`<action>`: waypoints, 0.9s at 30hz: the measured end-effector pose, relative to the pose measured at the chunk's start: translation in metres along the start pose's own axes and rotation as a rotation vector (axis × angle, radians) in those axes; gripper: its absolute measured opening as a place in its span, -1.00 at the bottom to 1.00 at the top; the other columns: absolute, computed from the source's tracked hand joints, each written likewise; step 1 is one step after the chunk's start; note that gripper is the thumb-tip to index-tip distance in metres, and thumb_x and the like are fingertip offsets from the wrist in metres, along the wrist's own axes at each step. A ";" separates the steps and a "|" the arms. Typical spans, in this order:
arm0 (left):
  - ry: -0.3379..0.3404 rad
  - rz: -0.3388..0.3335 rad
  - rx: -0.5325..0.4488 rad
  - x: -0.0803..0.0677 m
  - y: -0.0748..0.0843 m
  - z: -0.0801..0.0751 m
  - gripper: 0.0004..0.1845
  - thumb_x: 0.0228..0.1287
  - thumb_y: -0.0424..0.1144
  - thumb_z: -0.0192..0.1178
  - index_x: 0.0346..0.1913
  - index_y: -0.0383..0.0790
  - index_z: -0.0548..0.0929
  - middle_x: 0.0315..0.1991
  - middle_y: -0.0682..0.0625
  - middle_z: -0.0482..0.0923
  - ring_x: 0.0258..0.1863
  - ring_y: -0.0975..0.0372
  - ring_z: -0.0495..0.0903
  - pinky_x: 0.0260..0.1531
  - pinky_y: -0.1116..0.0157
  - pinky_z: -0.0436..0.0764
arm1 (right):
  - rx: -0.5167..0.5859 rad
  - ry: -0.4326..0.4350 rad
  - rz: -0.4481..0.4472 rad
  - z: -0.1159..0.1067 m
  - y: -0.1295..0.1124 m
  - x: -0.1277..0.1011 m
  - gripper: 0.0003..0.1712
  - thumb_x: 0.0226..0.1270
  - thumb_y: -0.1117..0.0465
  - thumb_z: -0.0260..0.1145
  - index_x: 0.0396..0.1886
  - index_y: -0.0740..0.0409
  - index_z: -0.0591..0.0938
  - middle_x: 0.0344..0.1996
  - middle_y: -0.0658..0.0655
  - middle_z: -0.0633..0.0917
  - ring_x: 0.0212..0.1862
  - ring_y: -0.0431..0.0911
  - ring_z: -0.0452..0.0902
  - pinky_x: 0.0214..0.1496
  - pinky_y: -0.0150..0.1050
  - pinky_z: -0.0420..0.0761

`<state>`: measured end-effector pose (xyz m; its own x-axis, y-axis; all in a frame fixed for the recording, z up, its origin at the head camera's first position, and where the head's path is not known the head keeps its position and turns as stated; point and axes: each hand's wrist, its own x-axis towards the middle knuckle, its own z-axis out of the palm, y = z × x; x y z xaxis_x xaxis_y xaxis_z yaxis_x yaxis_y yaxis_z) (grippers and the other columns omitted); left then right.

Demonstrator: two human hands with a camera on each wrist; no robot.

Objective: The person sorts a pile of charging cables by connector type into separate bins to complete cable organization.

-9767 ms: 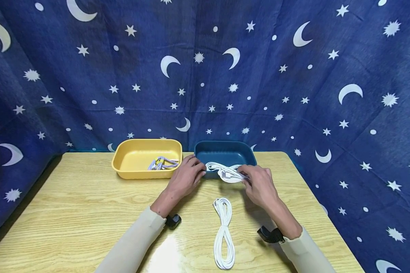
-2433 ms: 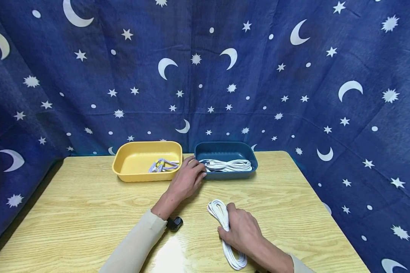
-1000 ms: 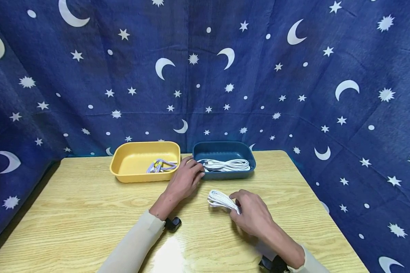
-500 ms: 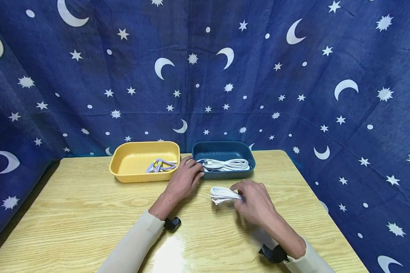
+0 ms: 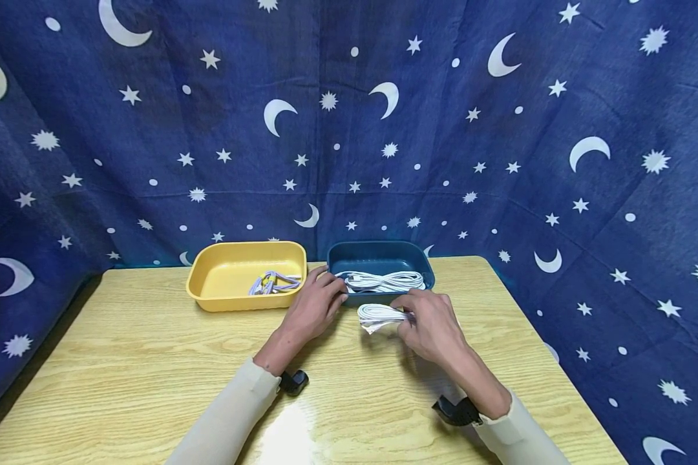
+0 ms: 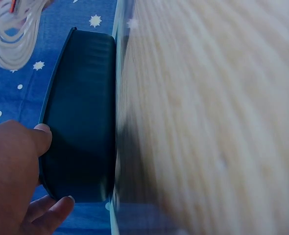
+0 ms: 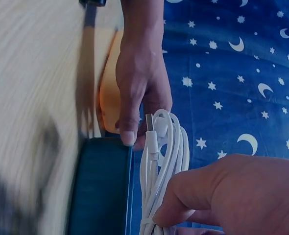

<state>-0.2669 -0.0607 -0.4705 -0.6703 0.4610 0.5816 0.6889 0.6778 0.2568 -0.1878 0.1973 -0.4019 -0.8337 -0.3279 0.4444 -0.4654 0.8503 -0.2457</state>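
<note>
My right hand [image 5: 433, 326] pinches a coiled white USB cable [image 5: 378, 315], held in the air just in front of the dark blue bin [image 5: 378, 298]. In the right wrist view, the cable's metal USB plug [image 7: 150, 122] points up beside the coil [image 7: 171, 152]. My left hand [image 5: 314, 302] grips the bin's left front corner, its thumb [image 6: 43, 134] at the rim in the left wrist view. Another coiled white cable [image 5: 390, 281] lies inside the blue bin. Part of the held coil is hidden behind the right fingers.
A yellow bin [image 5: 215, 300] stands left of the blue one. It holds a bundled lilac cable [image 5: 273, 283] with a yellow tie. Both bins sit at the back of the wooden table [image 5: 151, 374], before a dark blue star-and-moon curtain [image 5: 337, 123].
The white cable that lay on the table has been lifted by my right hand and carried up toward the blue bin. Another coil went into that bin earlier. My left hand stays put.
</note>
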 end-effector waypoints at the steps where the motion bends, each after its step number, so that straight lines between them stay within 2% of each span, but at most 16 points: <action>1: -0.003 -0.001 -0.001 0.000 0.000 0.000 -0.95 0.55 -0.23 0.27 -0.14 -0.08 0.71 -0.12 -0.02 0.67 0.37 -0.12 0.48 0.54 0.04 0.29 | -0.001 -0.003 0.002 0.000 0.001 0.001 -0.59 -0.10 0.40 0.32 -0.20 0.08 0.85 -0.47 -0.08 0.64 -0.40 -0.16 0.38 -0.23 -0.04 0.40; 5: -0.009 -0.004 -0.002 0.000 0.001 0.000 -0.96 0.53 -0.23 0.29 -0.11 -0.09 0.72 -0.10 -0.04 0.67 0.37 -0.12 0.48 0.54 0.04 0.28 | -0.019 -0.001 -0.001 0.002 0.006 0.006 -0.60 -0.09 0.40 0.34 -0.19 0.10 0.86 -0.42 -0.04 0.69 -0.38 -0.12 0.47 -0.27 -0.03 0.44; 11: -0.028 -0.014 -0.004 0.000 0.000 -0.001 -0.95 0.55 -0.23 0.26 -0.11 -0.09 0.71 -0.09 -0.04 0.67 0.39 -0.12 0.47 0.56 0.07 0.23 | -0.024 0.014 -0.008 0.003 0.009 0.013 -0.60 -0.05 0.40 0.35 -0.16 0.11 0.86 -0.27 0.06 0.77 -0.23 0.02 0.63 -0.27 0.00 0.55; 21: 0.008 0.008 -0.016 -0.001 -0.001 0.001 -0.93 0.54 -0.22 0.26 -0.12 -0.10 0.72 -0.11 -0.04 0.67 0.37 -0.15 0.48 0.53 0.03 0.29 | -0.025 0.034 -0.012 0.005 0.011 0.026 -0.55 -0.01 0.40 0.32 -0.08 0.10 0.86 -0.26 0.06 0.75 -0.20 0.03 0.61 -0.18 0.05 0.54; 27: 0.008 0.019 -0.019 -0.001 -0.002 0.001 -0.96 0.53 -0.25 0.27 -0.14 -0.13 0.69 -0.11 -0.04 0.66 0.36 -0.14 0.49 0.54 0.01 0.29 | 0.006 0.090 -0.048 0.009 0.017 0.035 -0.55 0.00 0.38 0.28 -0.09 0.10 0.86 -0.32 0.06 0.72 -0.27 0.01 0.55 -0.23 0.03 0.47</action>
<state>-0.2678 -0.0616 -0.4717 -0.6551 0.4688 0.5926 0.7066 0.6579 0.2607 -0.2277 0.1963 -0.3980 -0.7803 -0.3299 0.5313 -0.5065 0.8317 -0.2275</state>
